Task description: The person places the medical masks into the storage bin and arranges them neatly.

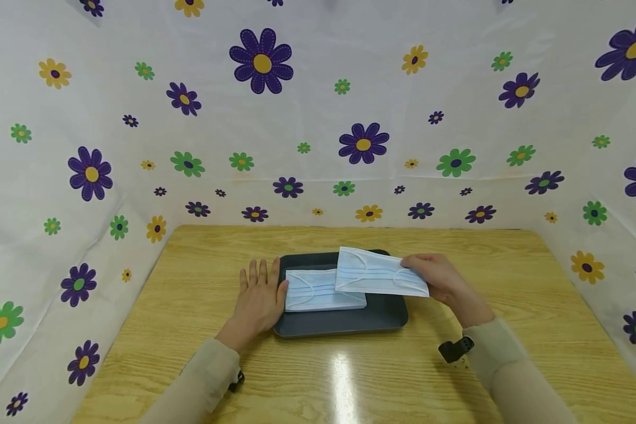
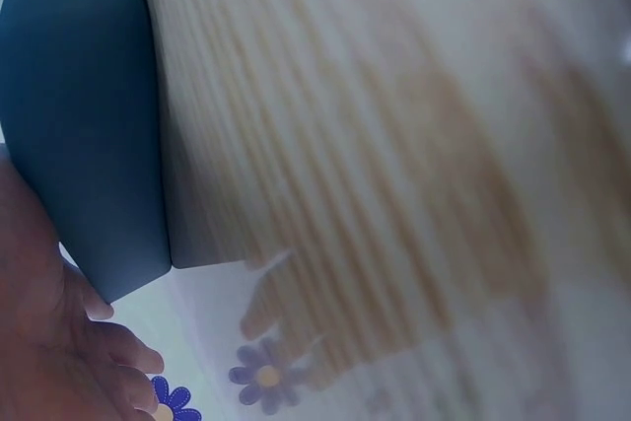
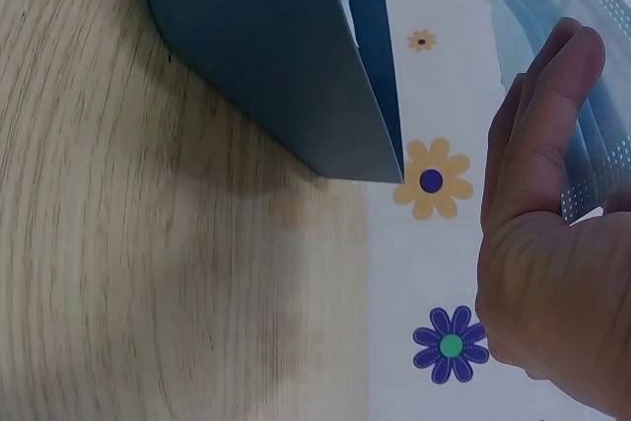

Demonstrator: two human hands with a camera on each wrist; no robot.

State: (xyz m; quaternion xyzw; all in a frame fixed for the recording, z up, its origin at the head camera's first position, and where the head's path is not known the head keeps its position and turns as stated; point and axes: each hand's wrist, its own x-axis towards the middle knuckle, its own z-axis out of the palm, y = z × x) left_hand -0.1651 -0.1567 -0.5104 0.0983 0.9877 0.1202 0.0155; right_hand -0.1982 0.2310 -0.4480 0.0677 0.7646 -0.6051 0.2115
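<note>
A dark grey tray [image 1: 339, 324] lies on the table, with a stack of light blue face masks [image 1: 312, 291] in its left part. My right hand [image 1: 439, 277] pinches one face mask [image 1: 378, 272] by its right end and holds it over the tray's right half, its left end overlapping the stack in the head view. In the right wrist view the fingers [image 3: 552, 115] lie along the pleated mask [image 3: 601, 135], above the tray wall. My left hand [image 1: 259, 300] rests with spread, straight fingers against the tray's left edge; its thumb is at the rim.
The wooden table [image 1: 206, 247] reaches back to a white cloth [image 1: 318, 118] printed with flowers, which also hangs on both sides. A small black device [image 1: 456, 350] is strapped at the right wrist, and another [image 1: 236, 381] at the left.
</note>
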